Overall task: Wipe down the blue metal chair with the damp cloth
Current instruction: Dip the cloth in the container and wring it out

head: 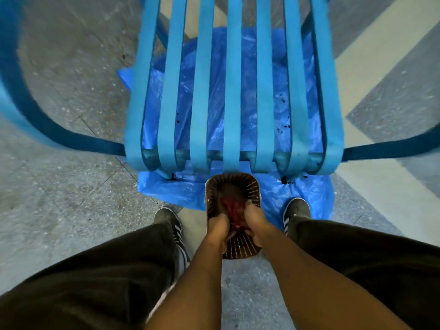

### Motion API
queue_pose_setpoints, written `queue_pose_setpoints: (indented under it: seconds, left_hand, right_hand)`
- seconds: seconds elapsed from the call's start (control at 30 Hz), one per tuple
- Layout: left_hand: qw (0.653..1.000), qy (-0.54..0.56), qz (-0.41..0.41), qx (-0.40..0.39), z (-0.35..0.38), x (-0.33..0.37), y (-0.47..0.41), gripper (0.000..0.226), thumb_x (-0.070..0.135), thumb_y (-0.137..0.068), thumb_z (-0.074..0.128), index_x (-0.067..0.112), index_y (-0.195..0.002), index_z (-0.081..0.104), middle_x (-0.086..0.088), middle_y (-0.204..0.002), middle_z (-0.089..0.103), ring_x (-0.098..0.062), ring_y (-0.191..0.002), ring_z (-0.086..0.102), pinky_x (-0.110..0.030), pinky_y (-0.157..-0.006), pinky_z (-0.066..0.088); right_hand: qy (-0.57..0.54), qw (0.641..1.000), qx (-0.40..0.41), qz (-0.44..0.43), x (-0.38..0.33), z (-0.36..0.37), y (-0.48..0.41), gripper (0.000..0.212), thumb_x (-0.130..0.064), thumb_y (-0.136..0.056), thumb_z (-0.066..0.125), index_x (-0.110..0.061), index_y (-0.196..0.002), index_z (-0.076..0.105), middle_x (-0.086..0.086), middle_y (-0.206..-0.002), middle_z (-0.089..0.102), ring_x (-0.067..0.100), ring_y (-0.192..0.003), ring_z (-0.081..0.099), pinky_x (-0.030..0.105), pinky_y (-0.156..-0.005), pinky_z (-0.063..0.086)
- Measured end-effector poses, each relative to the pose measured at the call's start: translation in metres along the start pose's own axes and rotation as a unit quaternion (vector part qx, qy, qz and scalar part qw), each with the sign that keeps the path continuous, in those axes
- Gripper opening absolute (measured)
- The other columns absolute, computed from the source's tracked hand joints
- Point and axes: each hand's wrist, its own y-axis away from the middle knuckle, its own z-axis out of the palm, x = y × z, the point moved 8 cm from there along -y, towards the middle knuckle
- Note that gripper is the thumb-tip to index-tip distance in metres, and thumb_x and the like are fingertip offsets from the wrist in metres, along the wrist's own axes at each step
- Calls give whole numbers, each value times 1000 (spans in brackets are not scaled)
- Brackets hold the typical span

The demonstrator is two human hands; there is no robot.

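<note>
The blue metal chair [232, 91] stands straight ahead, its slatted seat running away from me and its armrests curving out to both sides. In front of its near edge a dark brown slotted basket [240, 246] sits on the floor between my feet. A red cloth [231, 208] lies bunched inside it. My left hand [217, 231] and my right hand [256, 223] both reach into the basket and close on the cloth from either side. My fingertips are partly hidden by the cloth and the basket wall.
A blue plastic sheet [171, 189] is spread on the floor under the chair, with dark specks on it. My black trousers and striped shoes [170, 222] flank the basket. Grey speckled floor tiles [59, 198] surround everything, with a pale band [371, 63] at the right.
</note>
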Motion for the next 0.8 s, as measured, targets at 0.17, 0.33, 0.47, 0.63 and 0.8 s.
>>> queue_pose_setpoints:
  seconds: [0.17, 0.33, 0.47, 0.63, 0.8]
  left_hand:
    - [993, -90, 75, 8, -12, 12, 46, 48, 52, -74, 72, 9, -95, 74, -14, -87, 78, -31, -81, 76, -48, -76, 63]
    - [982, -99, 161, -14, -17, 30, 102, 27, 32, -84, 72, 8, -96, 77, -16, -94, 77, -34, -91, 74, -50, -82, 61]
    - [968, -109, 225, -35, -27, 41, 149, 25, 38, -90, 70, 15, -98, 76, -11, -95, 78, -28, -91, 74, -46, -86, 61]
    - [950, -80, 293, -74, -36, 50, 211, 30, 41, -92, 70, 11, -94, 73, -12, -93, 77, -24, -83, 73, -40, -76, 62]
    - [918, -75, 382, -79, -52, 60, 264, 30, 40, -92, 70, 13, -78, 70, -2, -70, 68, -13, -61, 63, -28, -61, 53]
  right_hand:
    - [14, 998, -20, -50, -9, -23, 62, 28, -16, -84, 58, -2, -104, 71, 13, -95, 76, 26, -77, 72, 27, -51, 49]
    - [76, 983, 2, -170, -20, -45, 90, 28, -18, -73, 73, 1, -94, 76, 21, -95, 77, 35, -93, 73, 52, -84, 59]
    - [41, 967, -18, -250, -35, -59, 168, 20, 4, -78, 71, -4, -95, 79, 16, -104, 77, 27, -101, 71, 44, -95, 57]
    - [15, 949, -65, -307, -39, -65, 221, 20, 12, -83, 66, -2, -94, 74, 19, -92, 74, 23, -72, 69, 25, -66, 61]
    - [56, 907, -68, -412, -57, -76, 273, 22, 7, -86, 65, -12, -90, 75, 8, -87, 74, 19, -78, 67, 26, -71, 53]
